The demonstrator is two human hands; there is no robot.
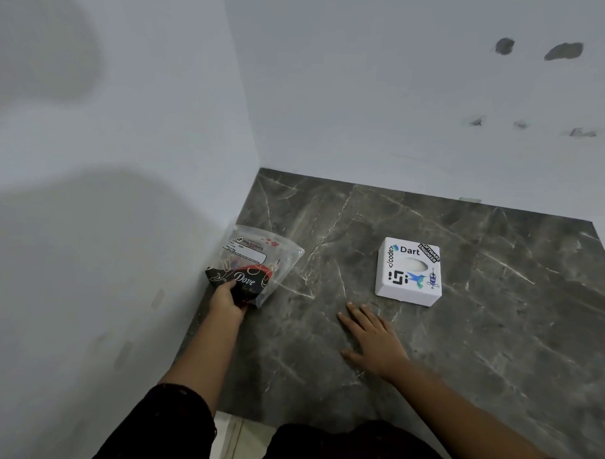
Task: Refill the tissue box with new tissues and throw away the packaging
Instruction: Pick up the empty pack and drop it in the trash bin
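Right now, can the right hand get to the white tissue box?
Probably yes. The right hand lies flat and empty on the marble counter, just short of the tissue box, with bare counter between. The left hand holds the plastic packaging.

1. Two arms reach into view from the bottom edge, both bare from above the elbow down to the fingers.
2. The left hand (227,300) has no ring, watch or glove; its nails are short and unpainted as far as can be seen.
3. Up the arm from that hand, a dark, near-black sleeve (171,420) ends above the elbow with a loose, slightly gathered hem.
4. The right hand (376,341) is equally bare, with short plain nails.
5. A dark garment (348,447) covers the torso between the arms.
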